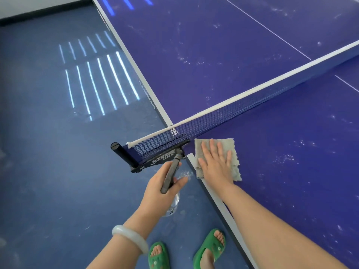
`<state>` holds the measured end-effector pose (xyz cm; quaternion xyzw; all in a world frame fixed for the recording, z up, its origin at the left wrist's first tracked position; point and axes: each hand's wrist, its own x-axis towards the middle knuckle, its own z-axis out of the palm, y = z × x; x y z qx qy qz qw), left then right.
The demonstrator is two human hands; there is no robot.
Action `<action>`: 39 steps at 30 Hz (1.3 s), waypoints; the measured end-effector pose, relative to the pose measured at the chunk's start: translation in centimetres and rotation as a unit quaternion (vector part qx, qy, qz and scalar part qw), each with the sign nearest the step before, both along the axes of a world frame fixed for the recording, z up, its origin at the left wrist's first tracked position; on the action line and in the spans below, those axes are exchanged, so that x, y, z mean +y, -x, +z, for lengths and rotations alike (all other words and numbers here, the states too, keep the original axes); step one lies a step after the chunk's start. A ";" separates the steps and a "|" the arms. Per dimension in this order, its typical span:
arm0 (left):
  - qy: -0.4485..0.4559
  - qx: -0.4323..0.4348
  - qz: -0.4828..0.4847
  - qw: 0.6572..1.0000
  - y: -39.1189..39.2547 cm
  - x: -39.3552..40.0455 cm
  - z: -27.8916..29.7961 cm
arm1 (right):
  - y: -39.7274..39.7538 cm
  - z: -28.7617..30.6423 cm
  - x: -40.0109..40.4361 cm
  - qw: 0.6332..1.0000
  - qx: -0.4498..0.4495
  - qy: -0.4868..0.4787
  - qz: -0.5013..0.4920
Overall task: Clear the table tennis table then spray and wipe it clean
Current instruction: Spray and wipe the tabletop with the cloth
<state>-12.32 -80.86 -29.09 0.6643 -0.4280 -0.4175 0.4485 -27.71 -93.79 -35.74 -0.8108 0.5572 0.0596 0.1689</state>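
Grey, frayed rectangular cleaning cloth is pressed flat on the blue table tennis counter at its near white-edged side, just beside the net; one corner overhangs the edge. It is covered by the right hand, whose fingers are held straight and spread, pointing toward the net, with cloth showing beyond the fingertips and to the right of the hand. The cloth's long axis is seen running along the counter's edge, away from the person.

A clear plastic spray bottle with a dark grey spray head is gripped by the left hand off the counter, above the blue floor. Its fingers are curled round the spray head, which points up toward the black net clamp; the bottle body hangs below the hand. Whether liquid is held in the bottle cannot be told.

White specks are scattered over both halves of the counter. A pale bangle is worn on the left wrist, and green slippers are seen on the feet.
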 end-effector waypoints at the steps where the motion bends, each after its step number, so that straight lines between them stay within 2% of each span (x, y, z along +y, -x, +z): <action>1: 0.011 0.001 -0.002 1.000 0.1 -0.7 0.2 | -0.1 0.0 0.8 1.000 0.014 0.008 -0.002; 4: 0.047 -0.012 -0.012 0.999 0.5 -3.4 0.7 | 1.5 -0.2 5.0 0.997 0.032 0.047 0.054; 8: 0.071 -0.015 -0.029 0.997 1.3 -7.2 0.8 | 7.9 -0.1 7.7 0.992 0.014 0.047 0.113; 10: 0.079 -0.015 -0.043 0.996 2.0 -8.8 0.6 | 10.9 -0.4 6.0 0.996 0.040 0.054 0.052; 12: 0.083 -0.028 -0.059 0.994 2.7 -10.2 0.4 | 12.2 -0.5 3.1 0.995 0.060 0.032 -0.075; 14: 0.082 -0.033 -0.061 0.994 3.3 -11.6 0.1 | 11.6 -0.3 0.7 0.983 0.061 0.009 -0.175; 15: 0.083 -0.036 -0.059 0.994 3.6 -12.3 0.0 | 10.7 -0.1 0.2 0.980 0.054 0.003 -0.192; 17: 0.090 -0.048 -0.062 0.993 4.0 -13.4 -0.3 | 8.4 0.0 0.8 0.989 0.038 0.012 -0.142; 21: 0.101 -0.048 -0.089 0.990 4.4 -15.0 -1.1 | 8.1 -0.1 5.4 0.996 0.010 0.050 0.075; 23: 0.121 -0.052 -0.091 0.987 4.3 -15.6 -1.6 | 11.0 -0.2 5.5 0.994 0.014 0.043 0.099; 25: 0.127 -0.068 -0.093 0.985 3.9 -16.2 -1.8 | 14.3 -0.5 4.3 0.997 0.024 0.045 0.049; 28: 0.088 -0.085 -0.108 0.987 3.6 -16.3 -2.0 | 16.2 0.0 2.0 0.996 -0.023 0.005 -0.090; 31: 0.043 -0.089 -0.080 0.992 3.7 -15.6 -2.1 | 14.2 0.2 1.5 0.980 -0.073 0.025 -0.184; 34: -0.013 -0.106 -0.044 0.993 3.8 -14.1 -2.4 | 11.3 -0.1 1.8 0.962 -0.070 0.043 -0.261; 37: -0.042 -0.130 0.043 0.990 4.3 -10.9 -2.9 | 9.0 -0.7 2.8 0.977 -0.004 0.070 -0.200; 39: -0.037 -0.137 0.077 0.987 5.0 -8.3 -3.2 | 8.4 -0.9 3.9 0.989 -0.005 0.080 -0.127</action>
